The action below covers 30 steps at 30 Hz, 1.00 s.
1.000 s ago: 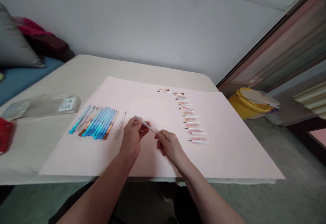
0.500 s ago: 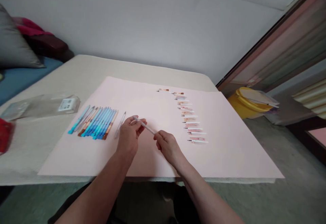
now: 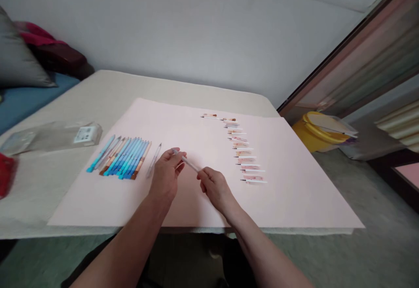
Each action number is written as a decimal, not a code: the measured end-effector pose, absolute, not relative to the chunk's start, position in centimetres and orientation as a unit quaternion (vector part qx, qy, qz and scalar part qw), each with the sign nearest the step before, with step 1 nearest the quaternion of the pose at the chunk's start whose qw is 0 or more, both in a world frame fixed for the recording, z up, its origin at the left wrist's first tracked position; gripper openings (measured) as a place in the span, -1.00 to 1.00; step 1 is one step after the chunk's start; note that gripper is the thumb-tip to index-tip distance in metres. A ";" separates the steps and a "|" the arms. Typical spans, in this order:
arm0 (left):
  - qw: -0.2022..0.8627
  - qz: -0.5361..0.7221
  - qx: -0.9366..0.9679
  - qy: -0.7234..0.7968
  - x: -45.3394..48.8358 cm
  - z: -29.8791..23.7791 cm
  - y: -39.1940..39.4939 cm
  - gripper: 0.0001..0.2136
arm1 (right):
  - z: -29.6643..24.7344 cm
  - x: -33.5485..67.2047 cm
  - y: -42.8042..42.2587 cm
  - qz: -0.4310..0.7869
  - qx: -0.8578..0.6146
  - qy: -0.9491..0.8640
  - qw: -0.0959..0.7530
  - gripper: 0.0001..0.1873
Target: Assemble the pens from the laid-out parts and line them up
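Both hands hold one thin clear pen barrel point(image 3: 189, 163) just above the pink paper sheet point(image 3: 203, 200). My left hand point(image 3: 166, 175) pinches its far end; my right hand point(image 3: 213, 186) grips its near end with curled fingers. Left of my left hand lies a single clear barrel point(image 3: 154, 160), and beyond it a tight row of several blue and orange pens point(image 3: 121, 157). To the right of my right hand runs a column of several small pink and white pen parts point(image 3: 242, 153).
A clear plastic package with a white label point(image 3: 52, 136) lies on the beige table point(image 3: 108, 91) at the left, a red object point(image 3: 5, 174) at the left edge. A yellow tub point(image 3: 314, 133) stands on the floor right. Cushions point(image 3: 29, 56) lie behind.
Both hands have drifted slightly left and up with the clear barrel between them. The grip looks the same and nothing else has moved.
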<state>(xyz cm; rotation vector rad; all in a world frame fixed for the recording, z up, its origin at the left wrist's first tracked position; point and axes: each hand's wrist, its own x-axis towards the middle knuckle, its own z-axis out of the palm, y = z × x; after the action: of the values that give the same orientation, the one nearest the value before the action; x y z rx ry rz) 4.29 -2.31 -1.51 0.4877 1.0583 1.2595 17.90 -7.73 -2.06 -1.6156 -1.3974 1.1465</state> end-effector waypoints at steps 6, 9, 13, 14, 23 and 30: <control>0.649 0.557 0.210 0.474 4.3 -1.6 -2.1 -0.77 | -2.1 17.9 -7.7 0.437 -0.623 -0.548 0.348 -0.71; 0.663 0.560 0.209 0.451 4.2 -1.5 -2.2 -0.72 | -2.1 18.0 -7.7 0.434 -0.623 -0.548 0.351 -0.70; 0.636 0.549 0.221 0.495 4.2 -1.7 -2.1 -0.76 | -2.0 17.9 -7.7 0.435 -0.622 -0.550 0.349 -0.71; 0.631 0.549 0.222 0.501 4.2 -1.8 -2.1 -0.77 | -2.0 17.9 -7.7 0.436 -0.621 -0.550 0.349 -0.71; 0.653 0.557 0.193 0.475 4.2 -1.2 -2.2 -0.76 | -1.9 17.7 -7.7 0.439 -0.621 -0.548 0.349 -0.71; 0.668 0.568 0.187 0.442 4.2 -1.0 -2.1 -0.74 | -1.7 17.7 -7.7 0.441 -0.625 -0.541 0.350 -0.71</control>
<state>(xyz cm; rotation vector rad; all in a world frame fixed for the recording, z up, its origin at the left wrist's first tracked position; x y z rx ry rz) 4.23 -2.06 -1.02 0.4222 0.9972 1.2815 17.73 -7.69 -1.72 -1.6201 -1.4014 1.1418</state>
